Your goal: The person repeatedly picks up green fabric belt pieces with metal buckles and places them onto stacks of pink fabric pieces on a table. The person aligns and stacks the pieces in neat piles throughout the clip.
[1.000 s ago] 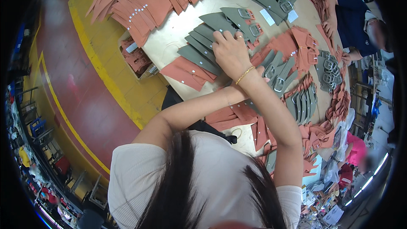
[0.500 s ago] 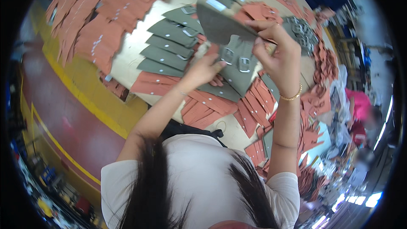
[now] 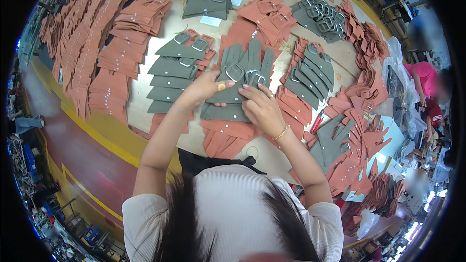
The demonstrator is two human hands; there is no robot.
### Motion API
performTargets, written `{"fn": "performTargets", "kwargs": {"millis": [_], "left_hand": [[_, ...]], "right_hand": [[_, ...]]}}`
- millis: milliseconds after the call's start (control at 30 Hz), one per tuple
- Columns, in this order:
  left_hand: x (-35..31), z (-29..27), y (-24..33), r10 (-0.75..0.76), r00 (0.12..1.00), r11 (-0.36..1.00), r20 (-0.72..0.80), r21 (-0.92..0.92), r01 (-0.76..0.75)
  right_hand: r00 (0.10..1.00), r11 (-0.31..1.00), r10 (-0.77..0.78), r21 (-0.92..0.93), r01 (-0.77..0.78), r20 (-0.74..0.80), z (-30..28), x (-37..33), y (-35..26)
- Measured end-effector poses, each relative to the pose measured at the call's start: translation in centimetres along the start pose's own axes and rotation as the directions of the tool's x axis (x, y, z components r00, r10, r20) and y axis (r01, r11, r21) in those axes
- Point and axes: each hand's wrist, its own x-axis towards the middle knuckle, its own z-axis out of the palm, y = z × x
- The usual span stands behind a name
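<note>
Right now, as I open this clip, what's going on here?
A person stands at a table spread with cut pieces. Their left hand holds dark green buckled pieces, thumb on top and fingertips below the edge, while the right hand has its fingers near a buckle. More green pieces lie fanned to the left, with orange stacks beyond.

Green, possibly leather pieces (image 3: 167,82) on table (image 3: 193,141)
</note>
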Motion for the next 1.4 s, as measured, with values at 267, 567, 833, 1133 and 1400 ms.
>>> {"fn": "performTargets", "kwargs": {"millis": [267, 567, 833, 1133, 1400], "left_hand": [[-4.1, -4.0, 8.4, 0.636, 0.749, 0.525, 0.188, 0.606, -0.598], [12.4, -18.7, 9.5, 0.54, 0.818, 0.801, -0.199, 0.42, -0.426], [24.6, -29.2, 5.4, 0.602, 0.799, 0.437, -0.003, 0.838, -0.326], [18.2, -25.4, 8.4, 0.752, 0.622, 0.259, -0.219, 0.966, 0.027], [5.8, -10.9, 1.4, 0.636, 0.76, 0.545, -0.133, 0.775, -0.321]], "right_hand": [[0.89, 0.932, 0.362, 0.08, -0.354, -0.278, -6.1, -2.4, 0.9], [0.737, 0.771, 0.619, 0.033, -0.636, -0.271, -8.0, -7.4, 0.5], [0.346, 0.386, 0.709, -0.071, -0.92, -0.614, -16.4, -18.4, 0.7], [-0.015, -0.021, 0.888, -0.008, -1.0, -0.459, -14.3, -27.3, 0.6], [0.157, 0.079, 0.764, -0.151, -0.985, -0.625, -10.8, -27.2, 0.6]]}}
